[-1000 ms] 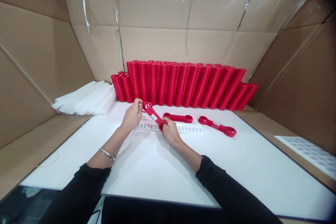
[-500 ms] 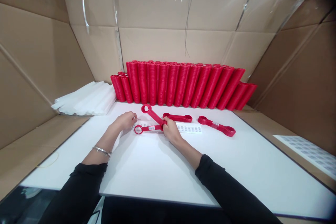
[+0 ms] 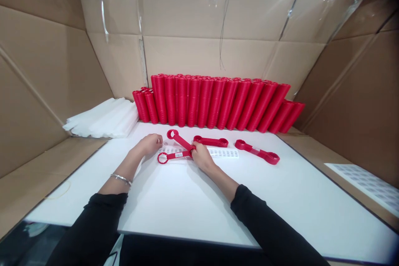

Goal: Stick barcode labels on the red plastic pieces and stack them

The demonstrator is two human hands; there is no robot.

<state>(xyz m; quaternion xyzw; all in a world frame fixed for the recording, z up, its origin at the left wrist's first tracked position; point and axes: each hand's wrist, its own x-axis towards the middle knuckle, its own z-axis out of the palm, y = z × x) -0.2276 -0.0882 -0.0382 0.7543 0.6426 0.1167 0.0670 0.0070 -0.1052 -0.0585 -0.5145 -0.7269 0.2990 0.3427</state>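
My right hand (image 3: 202, 157) is closed round the joined end of two red plastic pieces with ring-shaped ends (image 3: 181, 141), fanned apart in a V toward the left. The lower one carries a small white label (image 3: 178, 155). My left hand (image 3: 151, 143) has its fingers pinched together at the left end of a strip of printed labels (image 3: 222, 152); anything between the fingertips is too small to make out. The strip lies flat, partly covered by my right hand and the held pieces. Behind it rests another red ring-ended piece (image 3: 210, 141). A labelled red stack (image 3: 257, 151) lies to the right.
Tall stacks of red pieces (image 3: 215, 102) line the back of the white table (image 3: 174, 203). White sleeve-like wraps (image 3: 102, 118) are piled at the left. A larger label sheet (image 3: 364, 183) lies at the right. Cardboard walls (image 3: 187, 16) enclose the back and sides.
My right hand has moved slightly left and the lower red piece has dropped a little. The left hand stays pinched at about the same place.
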